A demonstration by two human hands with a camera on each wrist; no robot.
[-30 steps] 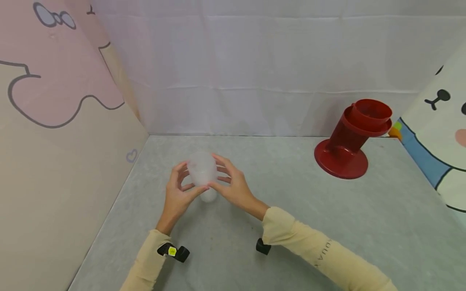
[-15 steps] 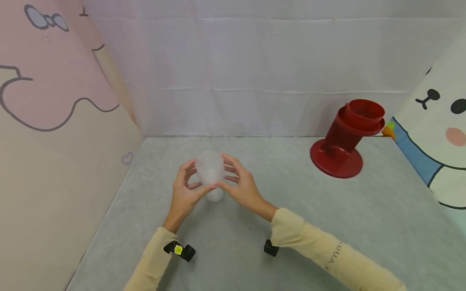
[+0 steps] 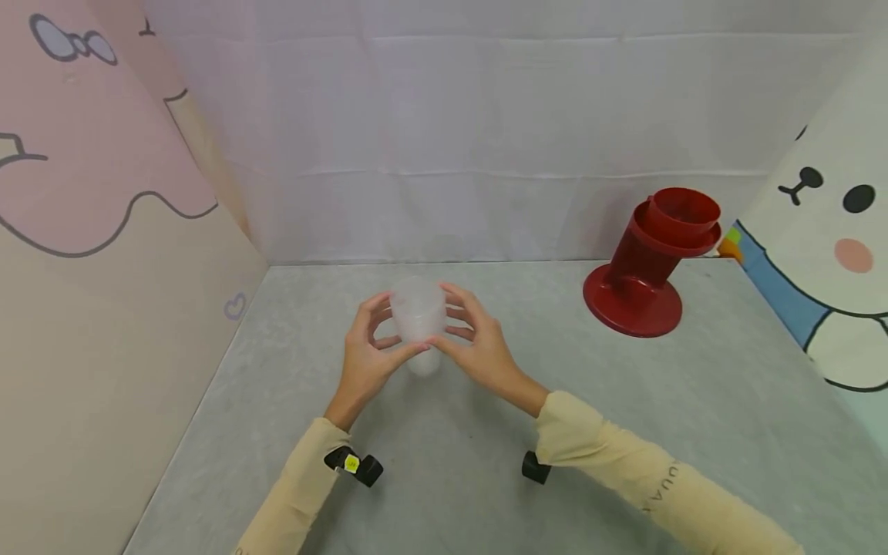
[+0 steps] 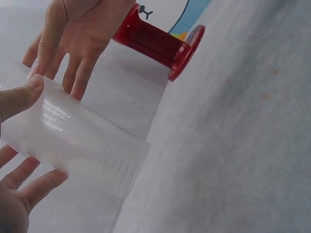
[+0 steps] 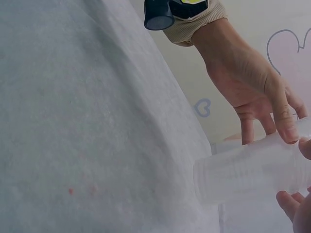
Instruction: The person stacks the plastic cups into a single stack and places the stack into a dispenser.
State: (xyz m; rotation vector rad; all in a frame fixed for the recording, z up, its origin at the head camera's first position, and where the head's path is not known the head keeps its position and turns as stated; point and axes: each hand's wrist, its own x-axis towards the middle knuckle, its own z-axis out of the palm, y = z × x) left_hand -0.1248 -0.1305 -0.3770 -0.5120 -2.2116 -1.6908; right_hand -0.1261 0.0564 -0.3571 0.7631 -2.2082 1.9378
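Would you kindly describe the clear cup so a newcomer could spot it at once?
On the grey table, look left of the red stand. There the left hand and right hand grip a translucent cup between them. It is the only see-through, ribbed thing there.

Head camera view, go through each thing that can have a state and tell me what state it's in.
Clear plastic cup: upright, gripped from both sides.
Left hand: fingers curled round the cup.
Right hand: fingers curled round the cup.
Red holder: on the table, tube leaning, untouched.
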